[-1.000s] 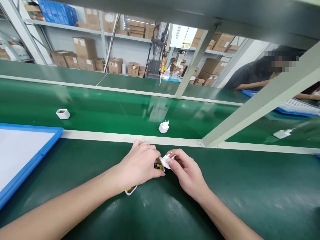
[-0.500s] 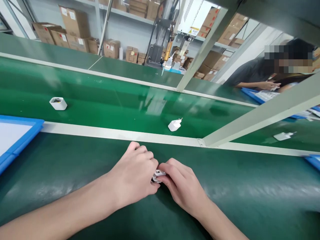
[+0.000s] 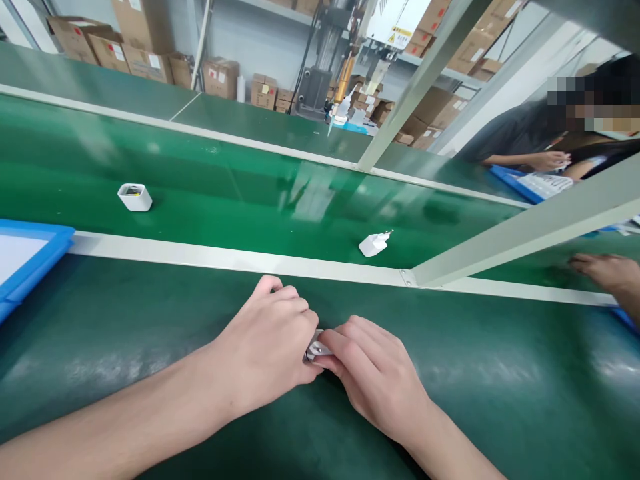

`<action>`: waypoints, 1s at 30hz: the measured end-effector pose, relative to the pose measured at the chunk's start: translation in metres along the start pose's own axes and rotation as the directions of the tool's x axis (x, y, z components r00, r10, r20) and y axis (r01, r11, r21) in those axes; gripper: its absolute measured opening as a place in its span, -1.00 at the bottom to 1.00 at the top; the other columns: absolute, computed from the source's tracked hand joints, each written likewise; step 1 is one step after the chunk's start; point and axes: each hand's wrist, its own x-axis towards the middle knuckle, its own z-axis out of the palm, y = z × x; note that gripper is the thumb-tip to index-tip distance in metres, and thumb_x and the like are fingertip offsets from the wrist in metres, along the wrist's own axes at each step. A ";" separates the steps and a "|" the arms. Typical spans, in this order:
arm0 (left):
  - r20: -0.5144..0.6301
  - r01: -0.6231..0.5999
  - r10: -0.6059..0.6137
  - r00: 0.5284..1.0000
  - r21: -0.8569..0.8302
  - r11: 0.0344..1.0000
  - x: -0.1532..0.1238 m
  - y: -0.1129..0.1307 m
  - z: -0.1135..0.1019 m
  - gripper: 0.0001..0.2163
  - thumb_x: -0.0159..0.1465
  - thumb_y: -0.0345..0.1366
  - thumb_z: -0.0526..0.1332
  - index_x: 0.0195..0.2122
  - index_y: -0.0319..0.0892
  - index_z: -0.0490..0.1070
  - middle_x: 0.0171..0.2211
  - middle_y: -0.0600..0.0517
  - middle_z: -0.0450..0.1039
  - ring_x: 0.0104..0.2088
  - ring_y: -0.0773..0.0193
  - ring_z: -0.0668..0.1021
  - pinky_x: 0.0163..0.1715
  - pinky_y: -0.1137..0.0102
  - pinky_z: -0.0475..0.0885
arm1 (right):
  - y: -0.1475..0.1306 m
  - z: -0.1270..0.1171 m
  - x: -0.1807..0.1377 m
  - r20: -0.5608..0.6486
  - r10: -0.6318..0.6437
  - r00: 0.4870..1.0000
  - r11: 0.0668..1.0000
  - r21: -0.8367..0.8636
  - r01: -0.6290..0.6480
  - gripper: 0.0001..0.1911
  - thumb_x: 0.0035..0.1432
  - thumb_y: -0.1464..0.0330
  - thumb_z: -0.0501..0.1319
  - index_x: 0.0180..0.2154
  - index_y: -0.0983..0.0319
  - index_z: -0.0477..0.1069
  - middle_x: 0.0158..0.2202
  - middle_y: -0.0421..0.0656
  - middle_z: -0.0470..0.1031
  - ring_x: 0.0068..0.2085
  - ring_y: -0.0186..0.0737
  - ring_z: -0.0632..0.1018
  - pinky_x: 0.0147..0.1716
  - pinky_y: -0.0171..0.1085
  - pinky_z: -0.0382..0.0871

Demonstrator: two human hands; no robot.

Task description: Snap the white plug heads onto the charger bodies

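A small white plug charger [image 3: 320, 349] is held low over the green worktop, mostly hidden by fingers. Curled around its left side is my left hand [image 3: 273, 337], closed with the knuckles up. My right hand [image 3: 375, 367] pinches the right side between thumb and fingers, close against the left. On the bright green belt beyond, a white plug charger [image 3: 374, 245] lies on its side, pins pointing right. Farther left on the belt, a white charger housing [image 3: 136, 200] has its open end up, with parts visible inside.
A pale metal rail [image 3: 240, 259] separates worktop from belt, and a slanted post [image 3: 520, 227] rises at right. At left is a blue-edged tray [image 3: 37, 240]. Another person's hand [image 3: 607, 270] reaches over the belt at far right; a co-worker [image 3: 525, 137] sits across.
Both belt items have moved right. Another person's hand has come in at far right, where a white charger was lying. In my fingers the charger has turned slightly.
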 end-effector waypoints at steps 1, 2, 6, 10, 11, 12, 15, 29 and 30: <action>0.006 -0.005 0.004 1.000 0.003 1.000 0.000 0.000 0.000 -0.72 0.23 -0.14 0.30 -0.50 -0.18 0.33 -0.47 0.06 0.44 -0.28 0.16 0.50 -0.02 0.12 0.26 | 0.000 0.000 0.000 0.005 0.006 1.000 1.000 0.016 -0.006 -0.89 0.48 0.42 0.08 -0.16 0.27 0.35 -0.39 -0.15 0.41 -0.42 -0.25 0.29 -0.42 -0.23 0.15; 0.011 -0.009 0.009 1.000 0.009 1.000 0.000 -0.001 0.000 -0.74 0.23 -0.15 0.30 -0.49 -0.18 0.34 -0.47 0.06 0.45 -0.27 0.16 0.50 -0.01 0.12 0.26 | 0.001 0.000 0.000 0.010 0.018 1.000 0.999 0.042 -0.019 -0.89 0.48 0.41 0.07 -0.15 0.26 0.34 -0.39 -0.15 0.41 -0.41 -0.26 0.30 -0.42 -0.24 0.15; -0.002 -0.038 0.039 0.999 0.048 0.998 -0.001 -0.001 0.001 -0.79 0.21 -0.21 0.29 -0.48 -0.18 0.36 -0.47 0.06 0.44 -0.28 0.18 0.49 0.01 0.14 0.25 | 0.001 0.000 0.000 0.007 0.069 0.998 0.990 0.120 -0.070 -0.86 0.50 0.39 0.05 -0.16 0.25 0.33 -0.40 -0.18 0.35 -0.42 -0.28 0.30 -0.43 -0.27 0.16; -0.012 -0.057 0.058 0.998 0.068 0.996 -0.001 0.000 0.002 -0.79 0.23 -0.20 0.27 -0.48 -0.18 0.36 -0.48 0.05 0.43 -0.31 0.17 0.49 0.00 0.14 0.26 | 0.001 0.000 0.000 -0.002 0.069 0.998 0.988 0.142 -0.068 -0.87 0.50 0.37 0.05 -0.15 0.23 0.33 -0.39 -0.19 0.36 -0.42 -0.28 0.31 -0.43 -0.27 0.17; -0.013 -0.061 0.062 0.998 0.073 0.995 -0.001 0.000 0.001 -0.79 0.23 -0.20 0.26 -0.48 -0.18 0.36 -0.48 0.05 0.44 -0.31 0.17 0.49 -0.01 0.14 0.26 | 0.002 0.000 0.000 0.003 0.068 0.998 0.987 0.146 -0.068 -0.87 0.50 0.38 0.05 -0.15 0.23 0.32 -0.39 -0.19 0.36 -0.42 -0.27 0.31 -0.42 -0.27 0.17; -0.014 -0.064 0.065 0.998 0.080 0.995 -0.001 0.000 0.001 -0.79 0.23 -0.21 0.26 -0.48 -0.18 0.36 -0.48 0.04 0.44 -0.31 0.17 0.49 -0.01 0.13 0.26 | 0.002 0.000 0.000 0.011 0.071 0.997 0.987 0.147 -0.072 -0.87 0.50 0.38 0.04 -0.15 0.24 0.32 -0.39 -0.18 0.35 -0.42 -0.27 0.30 -0.42 -0.27 0.16; -0.012 -0.079 0.080 0.997 0.099 0.992 0.000 0.000 0.000 -0.80 0.23 -0.22 0.26 -0.48 -0.19 0.36 -0.48 0.05 0.44 -0.31 0.18 0.48 -0.02 0.14 0.26 | 0.002 -0.002 0.000 0.030 0.076 0.997 0.988 0.135 -0.079 -0.89 0.50 0.41 0.05 -0.15 0.24 0.31 -0.39 -0.19 0.33 -0.41 -0.27 0.28 -0.41 -0.27 0.15; 0.000 -0.074 0.075 0.997 0.116 0.991 -0.001 0.002 -0.003 -0.80 0.23 -0.26 0.23 -0.51 -0.20 0.32 -0.51 0.08 0.39 -0.34 0.22 0.45 -0.04 0.17 0.23 | 0.000 -0.006 0.002 0.115 0.092 0.989 0.982 0.152 -0.109 -0.89 0.46 0.48 0.09 -0.21 0.26 0.27 -0.38 -0.19 0.27 -0.38 -0.27 0.21 -0.40 -0.25 0.07; 0.002 -0.072 0.072 0.997 0.116 0.991 -0.001 0.002 -0.003 -0.79 0.23 -0.25 0.23 -0.51 -0.20 0.32 -0.51 0.08 0.39 -0.34 0.23 0.45 -0.03 0.17 0.23 | 0.000 -0.006 0.002 0.122 0.088 0.989 0.982 0.157 -0.107 -0.89 0.46 0.48 0.09 -0.22 0.27 0.28 -0.38 -0.19 0.27 -0.38 -0.27 0.21 -0.40 -0.25 0.08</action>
